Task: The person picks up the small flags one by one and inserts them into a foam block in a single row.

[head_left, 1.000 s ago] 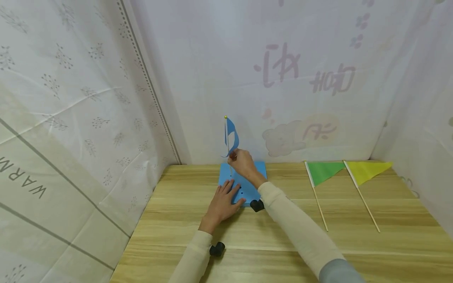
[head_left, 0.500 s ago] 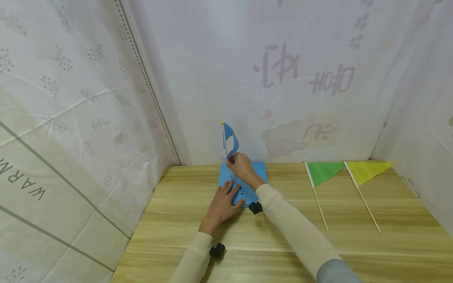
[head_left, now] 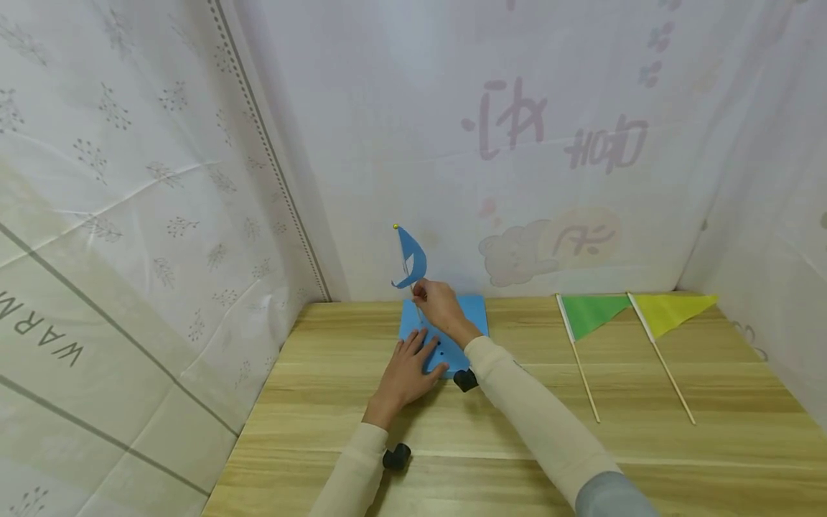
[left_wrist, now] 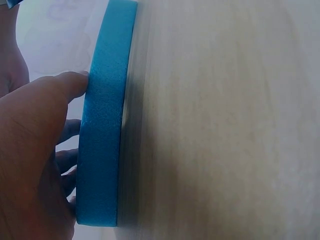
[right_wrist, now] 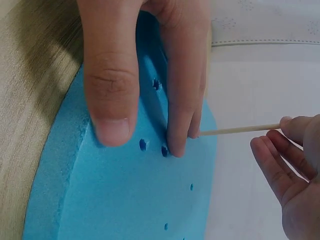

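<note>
1. The work in hand looks about a third done, judged by the flags: the blue flag (head_left: 410, 258) has its stick in the blue foam block (head_left: 474, 310) or right at it, while two more flags lie flat on the table.
2. The right hand (head_left: 438, 304) pinches the blue flag's thin wooden stick (right_wrist: 239, 130) between fingertips and thumb, low on the stick, with the pennant above it leaning a little to the left.
3. The stick's lower end runs behind a finger of the other hand in the right wrist view, so I cannot tell whether it is seated in a hole or only touching the foam (several small holes nearby are plainly unfilled).
4. The left hand (head_left: 408, 370) lies flat on the block's near part, fingers straight and spread, pressing it down; it grips nothing.
5. The block sits near the back edge of the table, close to the rear curtain.
6. Left to do, by my reading: the green flag (head_left: 589, 314) and the yellow flag (head_left: 672, 311), side by side to the right, well apart from the block.
7. The surface is a pale wood-grain table (head_left: 646, 445).
8. White printed cloth (head_left: 161, 215) hangs on the left, back and right, closing the space in.
</note>
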`<state>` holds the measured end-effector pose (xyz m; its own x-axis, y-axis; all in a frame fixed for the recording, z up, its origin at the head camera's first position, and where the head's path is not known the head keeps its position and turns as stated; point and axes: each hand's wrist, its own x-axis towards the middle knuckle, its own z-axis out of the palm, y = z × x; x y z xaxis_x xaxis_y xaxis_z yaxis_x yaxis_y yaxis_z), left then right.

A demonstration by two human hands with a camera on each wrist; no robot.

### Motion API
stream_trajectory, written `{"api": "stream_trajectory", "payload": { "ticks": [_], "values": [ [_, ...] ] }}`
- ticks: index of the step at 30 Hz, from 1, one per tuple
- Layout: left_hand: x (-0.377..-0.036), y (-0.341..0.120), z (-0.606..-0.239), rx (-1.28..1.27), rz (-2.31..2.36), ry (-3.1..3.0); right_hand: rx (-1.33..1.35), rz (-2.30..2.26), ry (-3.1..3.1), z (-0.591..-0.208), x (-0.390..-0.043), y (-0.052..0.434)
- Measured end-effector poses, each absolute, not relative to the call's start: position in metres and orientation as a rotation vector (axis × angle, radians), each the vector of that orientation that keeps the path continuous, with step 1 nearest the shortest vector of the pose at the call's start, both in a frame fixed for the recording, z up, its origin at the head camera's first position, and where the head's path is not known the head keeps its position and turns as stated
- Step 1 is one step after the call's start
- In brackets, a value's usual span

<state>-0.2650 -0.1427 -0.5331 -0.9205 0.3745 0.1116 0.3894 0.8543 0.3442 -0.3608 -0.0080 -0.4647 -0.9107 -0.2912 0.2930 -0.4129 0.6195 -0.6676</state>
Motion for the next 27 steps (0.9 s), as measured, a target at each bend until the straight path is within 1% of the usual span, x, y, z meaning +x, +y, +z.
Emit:
{"api": "stream_trajectory", "payload": {
  "ticks": [8, 14, 21, 27],
  "values": [
    [-0.265, -0.142, -0.533, -0.625, -0.559, -2.976, 0.6, 1.149, -2.671, -0.468, -0.36, -0.003],
    [-0.266, -0.142, -0.535, -0.618, -0.575, -2.971, 0.597, 1.125, -2.666, -0.462, -0.36, 0.008],
    [-0.266, -0.141, -0.536, -0.604, -0.575, -2.979, 0.562, 1.052, -2.645, -0.459, -0.359, 0.036],
    [-0.267, -0.141, -0.535, -0.593, -0.566, -2.982, 0.478, 1.061, -2.672, -0.455, -0.358, 0.072]
  ]
}}
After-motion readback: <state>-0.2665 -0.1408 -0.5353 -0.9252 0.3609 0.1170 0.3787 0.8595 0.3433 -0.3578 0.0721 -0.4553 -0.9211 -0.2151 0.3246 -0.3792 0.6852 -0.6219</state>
